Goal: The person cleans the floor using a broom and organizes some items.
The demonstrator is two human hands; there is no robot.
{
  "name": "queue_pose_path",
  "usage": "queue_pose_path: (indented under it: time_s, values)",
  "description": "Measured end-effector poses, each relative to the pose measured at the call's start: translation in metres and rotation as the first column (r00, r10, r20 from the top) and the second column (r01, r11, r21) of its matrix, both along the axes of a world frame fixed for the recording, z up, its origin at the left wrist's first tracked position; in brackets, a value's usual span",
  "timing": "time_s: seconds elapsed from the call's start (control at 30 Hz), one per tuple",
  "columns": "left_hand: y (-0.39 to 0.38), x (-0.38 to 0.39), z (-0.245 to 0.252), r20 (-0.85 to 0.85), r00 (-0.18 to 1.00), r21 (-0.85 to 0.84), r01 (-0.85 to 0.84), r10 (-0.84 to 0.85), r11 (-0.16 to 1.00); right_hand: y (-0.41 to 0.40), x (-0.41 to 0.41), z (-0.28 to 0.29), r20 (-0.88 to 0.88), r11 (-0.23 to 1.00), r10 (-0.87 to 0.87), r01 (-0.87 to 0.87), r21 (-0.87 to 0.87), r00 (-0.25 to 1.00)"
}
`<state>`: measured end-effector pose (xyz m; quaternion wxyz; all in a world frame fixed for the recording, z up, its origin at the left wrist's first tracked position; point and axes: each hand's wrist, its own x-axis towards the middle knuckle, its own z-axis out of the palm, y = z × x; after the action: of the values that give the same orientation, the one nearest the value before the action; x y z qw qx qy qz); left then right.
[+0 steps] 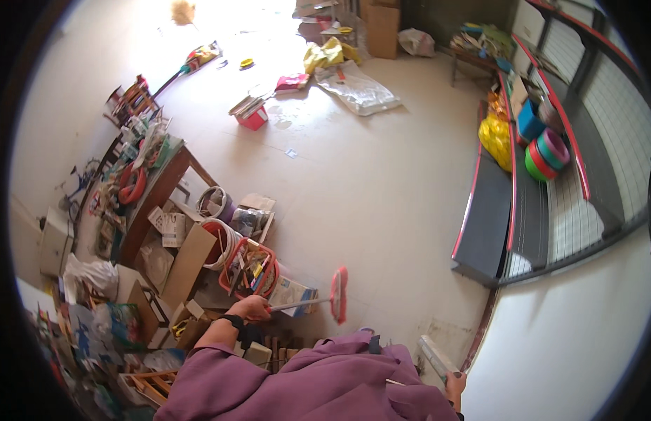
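My left hand [255,308] is closed around the handle of a long brush [339,294] with a red-and-white head, which points to the right over the pale floor. The handle passes above a flat printed box [291,296] beside a red basket [252,268] of pens and tools. Low on the right, near the wall, my right hand [454,383] grips the end of a pale, long, flat object [436,355]; its exact kind cannot be told. My mauve top hides what lies between the hands.
Buckets [228,244], cardboard and a cluttered wooden table [162,194] stand at the left. A dark metal shelf [483,210] with red edging lines the right wall. A red container of papers [253,119] and a white sack [357,89] sit farther off on the floor.
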<state>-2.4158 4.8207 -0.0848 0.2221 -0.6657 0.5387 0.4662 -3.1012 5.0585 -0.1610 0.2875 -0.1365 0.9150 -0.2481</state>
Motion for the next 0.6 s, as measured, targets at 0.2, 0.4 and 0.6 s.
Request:
queue_pose_path:
  time_s: [0.2, 0.4, 0.6]
  values:
    - [0.008, 0.009, -0.01, 0.354, 0.935, -0.246, 0.066, 0.026, 0.967, -0.152, -0.023, -0.007, -0.259, 0.944, 0.329, -0.318, 0.085, 0.908]
    - [0.014, 0.014, -0.047, 0.397, 0.833, -0.514, -0.145, 0.385, 0.845, -0.327, 0.015, 0.049, -0.168, 0.828, 0.558, -0.56, 0.04, 0.813]
    - [-0.043, -0.022, -0.016, 0.457, 0.727, -0.555, -0.216, 0.511, 0.804, -0.511, 0.032, 0.027, -0.177, 0.716, 0.694, -0.695, 0.069, 0.698]
